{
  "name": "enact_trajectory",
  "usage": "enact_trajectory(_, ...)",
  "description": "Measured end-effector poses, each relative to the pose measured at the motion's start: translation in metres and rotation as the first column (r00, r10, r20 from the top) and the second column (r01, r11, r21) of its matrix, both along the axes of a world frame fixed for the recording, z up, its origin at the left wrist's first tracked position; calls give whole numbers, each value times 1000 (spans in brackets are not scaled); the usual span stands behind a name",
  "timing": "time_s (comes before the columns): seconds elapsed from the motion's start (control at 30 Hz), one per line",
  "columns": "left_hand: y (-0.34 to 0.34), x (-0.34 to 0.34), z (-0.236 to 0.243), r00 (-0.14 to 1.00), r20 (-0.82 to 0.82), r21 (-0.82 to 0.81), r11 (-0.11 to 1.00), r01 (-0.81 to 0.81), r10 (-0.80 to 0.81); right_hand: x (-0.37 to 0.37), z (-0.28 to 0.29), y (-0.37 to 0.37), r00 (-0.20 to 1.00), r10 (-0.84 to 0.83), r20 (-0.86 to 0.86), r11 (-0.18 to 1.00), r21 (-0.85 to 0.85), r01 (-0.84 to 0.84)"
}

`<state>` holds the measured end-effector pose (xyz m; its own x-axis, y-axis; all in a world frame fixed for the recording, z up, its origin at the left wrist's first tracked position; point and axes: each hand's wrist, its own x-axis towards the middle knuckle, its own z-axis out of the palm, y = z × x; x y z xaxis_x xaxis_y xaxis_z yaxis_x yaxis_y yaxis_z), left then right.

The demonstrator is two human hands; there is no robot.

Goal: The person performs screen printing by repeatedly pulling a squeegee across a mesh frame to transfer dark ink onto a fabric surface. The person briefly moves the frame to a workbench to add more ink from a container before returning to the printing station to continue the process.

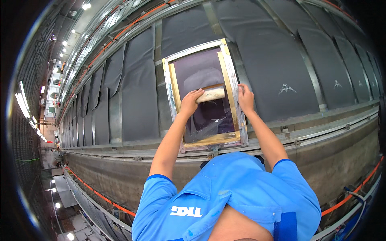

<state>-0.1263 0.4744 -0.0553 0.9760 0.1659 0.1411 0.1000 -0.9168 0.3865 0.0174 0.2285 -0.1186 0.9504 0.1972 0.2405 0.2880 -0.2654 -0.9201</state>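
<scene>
A screen printing frame (197, 51) with a pale, paint-stained rim and yellow tape along its inner edges lies over a dark grey fabric panel on the long table. Across its dark mesh (201, 66) rests a squeegee (212, 93) with a pale wooden handle. My left hand (190, 102) is closed round the squeegee's left end. At the frame's right side, my right hand (245, 101) has its fingers curled against the rim, gripping it. White ink smears (215, 122) show on the lower part of the mesh.
More dark grey fabric panels (138, 92) line the table on both sides. Several on the right carry a small white print (287, 89). A metal rail (281, 140) runs along the near edge. Orange lines (104, 199) and lit lamps (24, 104) lie further off.
</scene>
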Motion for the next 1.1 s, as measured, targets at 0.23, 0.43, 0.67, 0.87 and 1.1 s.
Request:
enact_trajectory(0.23, -13, -114, 0, 998, 9, -41, 997, -64, 65, 2, 1, -3, 1000, 14, -7, 999, -35, -14)
enact_trajectory(0.43, -29, -150, -3, 972, 108, -196, 963, -187, 210, -1, 10, 3, 996, 7, -85, 992, -121, -18)
enact_trajectory(0.67, 7, -88, -18, 974, 133, -235, 960, -149, 184, 11, -14, 3, 994, 5, -111, 962, -271, -35)
enact_trajectory(0.87, 58, -16, -25, 995, 80, -229, 973, -38, 58, 23, 31, 7, 983, 171, -69, 541, -827, -153)
enact_trajectory(1.1, 90, 60, 0, 997, -72, -246, 969, -15, -3, 48, 75, 101, 797, 601, 66, 640, -637, -430)
